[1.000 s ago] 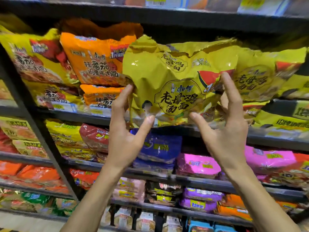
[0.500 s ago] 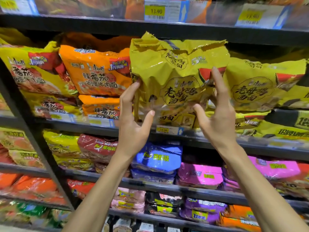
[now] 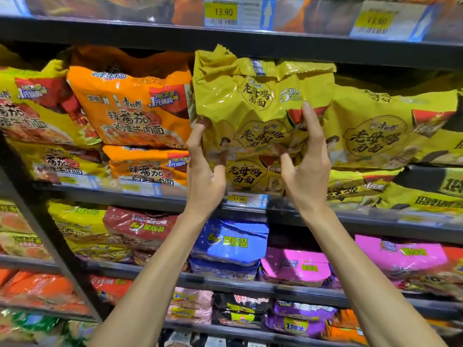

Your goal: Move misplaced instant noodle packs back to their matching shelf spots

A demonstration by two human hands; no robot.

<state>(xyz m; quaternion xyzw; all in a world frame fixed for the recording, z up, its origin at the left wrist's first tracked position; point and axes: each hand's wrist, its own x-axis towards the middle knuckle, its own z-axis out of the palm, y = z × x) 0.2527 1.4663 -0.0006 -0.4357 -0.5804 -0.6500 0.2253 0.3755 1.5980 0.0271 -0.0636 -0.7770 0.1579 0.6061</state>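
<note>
A yellow multi-pack of instant noodles stands upright on the second shelf, on top of a flat pack of the same yellow kind. My left hand grips its lower left edge, fingers behind and thumb on the front. My right hand holds its lower right part, fingers up the front and thumb bent against the wrapper. More matching yellow packs lie just to the right.
Orange tomato-beef packs press against the held pack's left side. The upper shelf board hangs close over its top. A price tag sits on the shelf rail below. Blue and pink packs fill the lower shelf.
The yellow pack has gone up and back into the shelf, onto the matching flat pack. Both hands followed it and closed in on its lower edges.
</note>
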